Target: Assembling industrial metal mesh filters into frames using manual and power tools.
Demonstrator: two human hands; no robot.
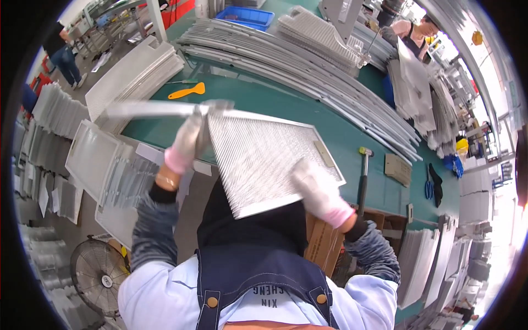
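Observation:
A silvery rectangular mesh panel [258, 159] with a metal rim and a small tan label is held tilted over the near edge of the green table. My left hand [190, 137], in a white glove with a pink cuff, is closed at the panel's far left corner around a long pale metal strip [148, 108]. That strip points left and is blurred by motion, so whether it joins the panel's rim cannot be told. My right hand [316, 187], gloved alike, grips the panel's near right side with fingers over its face.
Long metal strips [297, 66] lie across the green table [247, 93]. On it are an orange scraper [187, 91], a hammer [364, 176], a tan card stack [397, 169] and blue-handled scissors [429, 187]. Mesh panels [132, 77] are stacked left; a fan [102, 275] stands below. Another person [415, 36] works far right.

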